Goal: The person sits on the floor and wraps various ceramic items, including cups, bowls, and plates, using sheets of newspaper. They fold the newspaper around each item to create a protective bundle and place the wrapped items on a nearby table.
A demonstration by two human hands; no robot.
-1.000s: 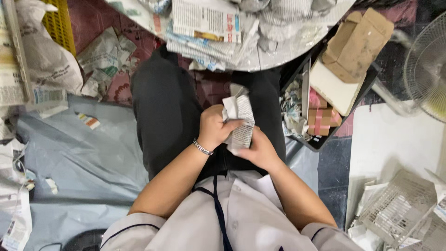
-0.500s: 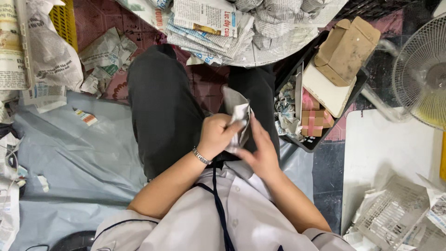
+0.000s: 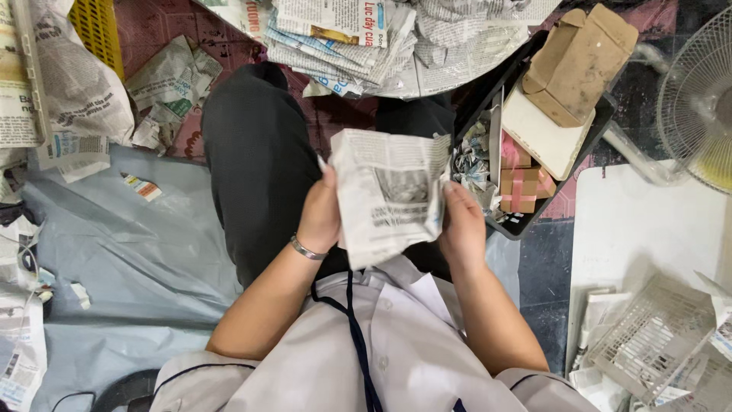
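Covering the floor on the left is a big grey plastic sheet [image 3: 145,252]. A pile of newspapers [image 3: 358,38] lies ahead of the knees. A black tray [image 3: 526,137] on the right holds a brown cardboard box [image 3: 579,61] and small pink-taped boxes [image 3: 522,183]. Over the lap, a sheet of newspaper [image 3: 389,194] is held open. The left hand [image 3: 320,217] grips its left edge and the right hand [image 3: 461,225] its right edge, fingers closed on the paper.
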